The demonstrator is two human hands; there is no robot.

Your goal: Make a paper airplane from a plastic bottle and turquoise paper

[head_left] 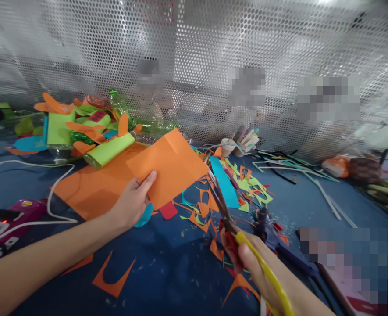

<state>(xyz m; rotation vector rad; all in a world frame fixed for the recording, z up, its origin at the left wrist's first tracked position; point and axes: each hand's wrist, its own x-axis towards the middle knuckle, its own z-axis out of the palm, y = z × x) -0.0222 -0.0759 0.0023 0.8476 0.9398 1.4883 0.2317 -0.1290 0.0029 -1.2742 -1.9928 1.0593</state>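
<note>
My left hand point(136, 195) pinches a rectangular sheet of orange paper point(170, 164) between thumb and fingers, holding it above the table. In my right hand point(246, 254) is a pair of scissors point(225, 210) with red and yellow handles. The scissor blades point up and away, their tips close to the right corner of the sheet. Whether the blades touch the paper, I cannot tell. Under my left hand lies a larger orange sheet point(82, 191), and a round blue paper piece point(144, 216) shows beside my fingers.
Paper-wrapped bottles point(110, 150) pile up at the back left. Paper scraps point(203, 210) litter the blue table point(167, 272). A blue glue gun point(282, 250) lies right of my right hand. Cups of markers point(246, 142) stand by the perforated metal wall point(200, 66). A purple power strip point(16, 224) is at left.
</note>
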